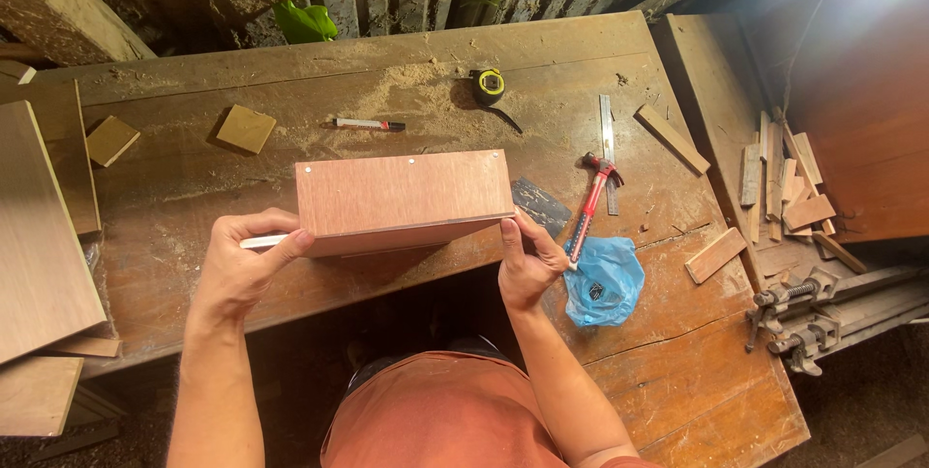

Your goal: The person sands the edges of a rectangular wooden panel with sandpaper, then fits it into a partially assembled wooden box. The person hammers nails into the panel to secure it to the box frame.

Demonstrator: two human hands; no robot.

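Head view, looking down at a worn wooden surface (406, 81) dusted with sawdust. A reddish-brown plywood box (404, 200) is held at the near edge of the surface, its broad face turned upward and small nail heads visible along its far edge. The left hand (242, 265) grips the box's left end, fingers (290, 247) curled around the lower corner, where a pale strip (263, 241) shows between thumb and fingers. The right hand (527, 265) clasps the right end, thumb pressed against the box's near right corner; both hands are closed on the box. Just right of the right hand lie a red-handled hammer (592, 202) and a crumpled blue plastic bag (604, 279), the hammer's handle reaching the bag. A steel ruler (608, 144) lies beside the hammer's head, and a dark flat scrap (540, 205) lies between box and hammer. Farther back are a yellow-and-black tape measure (488, 85), a red-and-white marker (368, 124), and two small square wood blocks (245, 128), (111, 140). Loose wood offcuts (784, 187) are heaped at the right, with metal clamps (803, 318) near them. Large boards (39, 236) rest at the left.
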